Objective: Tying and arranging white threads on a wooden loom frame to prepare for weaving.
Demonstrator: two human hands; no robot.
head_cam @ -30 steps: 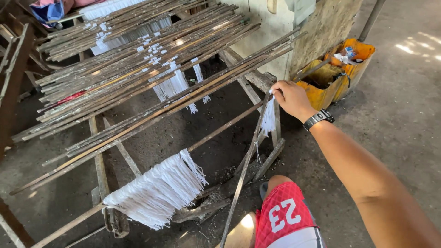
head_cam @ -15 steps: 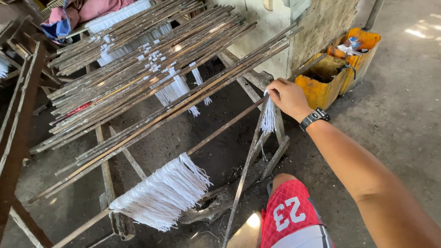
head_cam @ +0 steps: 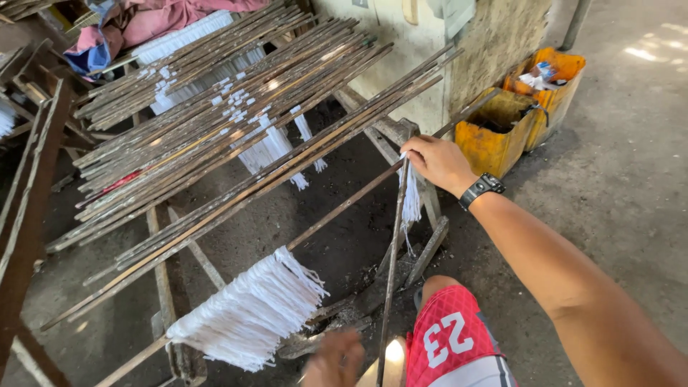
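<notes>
My right hand (head_cam: 438, 162), with a black watch on the wrist, is shut on the top end of a thin dark stick (head_cam: 393, 265). The stick runs steeply down toward my knee, and a small tuft of white strands (head_cam: 412, 204) hangs from it just below the hand. A long rod (head_cam: 337, 209) crosses under the hand and carries a thick bundle of white strands (head_cam: 247, 312) lower left. My left hand (head_cam: 334, 358) shows blurred at the bottom edge, close to the stick's lower end; its grip is unclear.
A rack of many long sticks (head_cam: 208, 136), some with white strands, fills the upper left on wooden rails (head_cam: 161, 279). Two yellow containers (head_cam: 502, 132) stand by the wall at right. Pink cloth (head_cam: 158, 21) lies at the top. My knee in red shorts (head_cam: 448, 337) is below.
My left hand has come into view at the bottom edge. My right hand stays on the stick's top end; the view has shifted slightly.
</notes>
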